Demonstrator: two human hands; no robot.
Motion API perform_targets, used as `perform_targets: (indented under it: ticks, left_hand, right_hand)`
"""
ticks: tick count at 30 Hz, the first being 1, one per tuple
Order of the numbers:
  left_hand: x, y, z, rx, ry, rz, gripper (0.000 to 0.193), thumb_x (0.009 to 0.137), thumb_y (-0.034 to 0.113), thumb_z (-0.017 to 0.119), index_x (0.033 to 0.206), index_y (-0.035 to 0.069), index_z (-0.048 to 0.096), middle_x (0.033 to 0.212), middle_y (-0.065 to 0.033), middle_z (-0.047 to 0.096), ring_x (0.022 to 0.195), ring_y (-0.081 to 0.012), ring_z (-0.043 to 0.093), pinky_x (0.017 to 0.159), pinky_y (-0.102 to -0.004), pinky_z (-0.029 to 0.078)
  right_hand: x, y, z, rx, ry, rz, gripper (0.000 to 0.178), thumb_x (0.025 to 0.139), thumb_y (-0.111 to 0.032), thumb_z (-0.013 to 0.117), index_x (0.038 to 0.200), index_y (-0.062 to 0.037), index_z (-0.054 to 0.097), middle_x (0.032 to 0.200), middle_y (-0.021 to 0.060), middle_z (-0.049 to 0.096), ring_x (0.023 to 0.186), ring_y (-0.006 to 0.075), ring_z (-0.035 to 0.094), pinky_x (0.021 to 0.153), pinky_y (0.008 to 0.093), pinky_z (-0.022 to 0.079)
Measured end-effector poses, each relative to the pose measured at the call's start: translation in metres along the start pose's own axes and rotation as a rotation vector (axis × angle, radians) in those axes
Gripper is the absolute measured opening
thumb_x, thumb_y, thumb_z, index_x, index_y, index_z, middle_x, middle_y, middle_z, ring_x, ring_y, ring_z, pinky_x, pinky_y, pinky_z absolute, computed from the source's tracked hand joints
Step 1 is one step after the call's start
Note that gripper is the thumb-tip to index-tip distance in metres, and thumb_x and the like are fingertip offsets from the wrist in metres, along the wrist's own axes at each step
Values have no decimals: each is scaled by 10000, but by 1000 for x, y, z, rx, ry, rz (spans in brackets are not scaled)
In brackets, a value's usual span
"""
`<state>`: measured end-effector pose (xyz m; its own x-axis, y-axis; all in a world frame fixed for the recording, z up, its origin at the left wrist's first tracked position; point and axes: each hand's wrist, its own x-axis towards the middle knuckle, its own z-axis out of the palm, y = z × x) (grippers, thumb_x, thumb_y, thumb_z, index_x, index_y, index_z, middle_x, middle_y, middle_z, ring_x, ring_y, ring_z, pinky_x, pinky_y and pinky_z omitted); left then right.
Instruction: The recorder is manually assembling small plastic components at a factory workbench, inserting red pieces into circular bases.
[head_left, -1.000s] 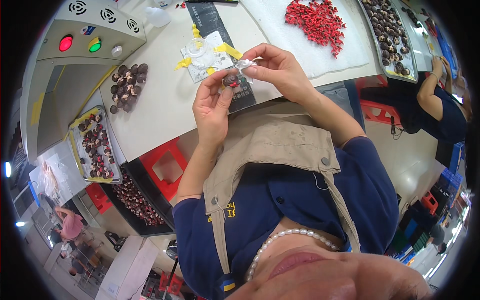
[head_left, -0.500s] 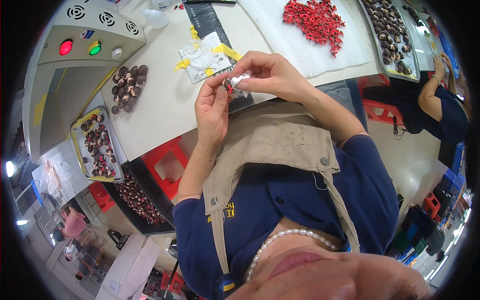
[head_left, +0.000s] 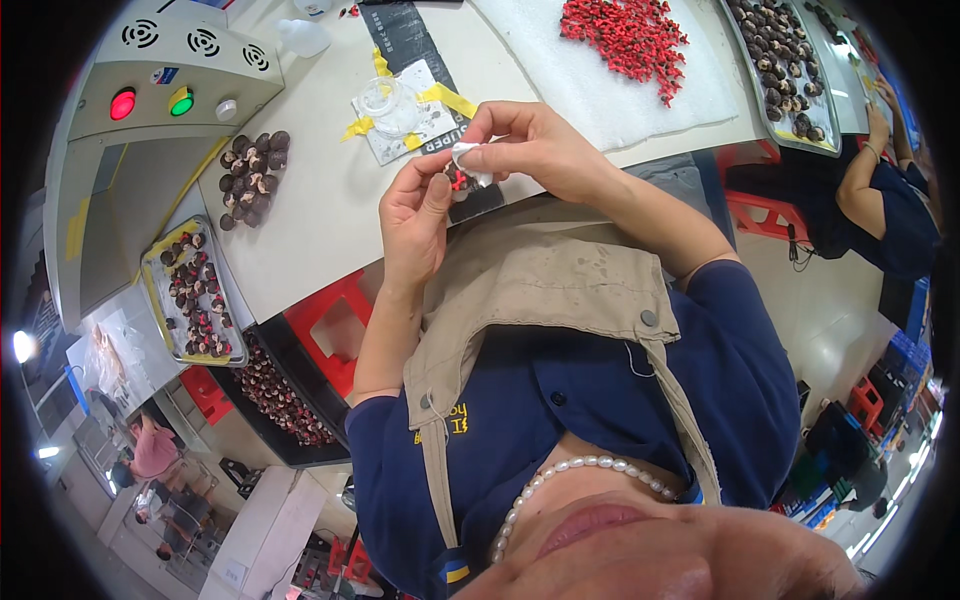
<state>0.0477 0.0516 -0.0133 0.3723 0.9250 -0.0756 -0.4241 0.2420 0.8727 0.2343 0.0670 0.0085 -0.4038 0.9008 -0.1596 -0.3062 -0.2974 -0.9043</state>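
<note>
Between the thumb and fingers of my left hand (head_left: 415,222) is a small dark-brown and red piece (head_left: 458,180), partly covered by the fingers. My right hand (head_left: 535,150) pinches a crumpled white wipe (head_left: 468,160) and presses it against that piece. Both hands meet just above the table's near edge. Beyond them, a small white board (head_left: 405,112) carries a clear round dish (head_left: 385,100) fixed with yellow tape. A pile of small red parts (head_left: 630,40) lies on a white foam sheet (head_left: 700,118) farther off.
Dark round pieces (head_left: 250,178) lie at left beside a grey machine (head_left: 175,70) with lit buttons. Trays of similar pieces stand at the left (head_left: 243,350) and far right (head_left: 826,145). A red stool (head_left: 335,310) is below the table. Another person's arm (head_left: 862,180) shows at right.
My hands have shifted slightly left with the view. The white wipe now covers more of the small piece's top, and the fingers of my right hand sit a little differently.
</note>
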Motion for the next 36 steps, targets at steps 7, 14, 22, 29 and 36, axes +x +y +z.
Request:
perform_targets:
  ticks: [7,14,22,29,36]
  left_hand:
    - [0,1,5,-168,-23,-38,277,939,144,515,1156,-27,519,1067,-89,609,962,-132,581,862,-282,460]
    - [1,2,6,-200,35,-77,276,939,151,517,1157,-18,518,1055,-79,606,965,-119,572,881,-283,458]
    - [2,8,3,-225,-90,-77,325,942,218,512,1166,-17,515,1029,-83,610,948,-133,580,851,-274,456]
    - [-16,30,-24,-256,22,-88,336,938,232,515,1177,-4,511,1007,-80,602,887,-114,562,782,-251,446]
    - [-51,73,-96,138,425,325,245,879,72,567,1121,34,565,1001,-19,600,934,-89,547,810,-239,430]
  right_hand:
    - [-4,3,1,136,50,-59,83,850,-103,618,927,-74,607,892,-12,572,731,35,501,606,181,391]
    - [-15,0,9,-666,112,-543,130,811,-38,637,937,-35,666,966,75,557,850,144,553,745,242,441]
    - [2,-30,-17,-404,109,-390,245,918,1,470,1143,-15,565,1065,51,550,882,94,534,751,233,432]
    - [71,-36,-105,-26,168,-227,250,918,-314,547,958,-72,598,782,-23,541,651,44,475,572,214,381]
    - [172,-79,-119,-911,532,-532,396,866,-365,625,1051,-18,586,915,71,599,845,149,559,725,265,440]
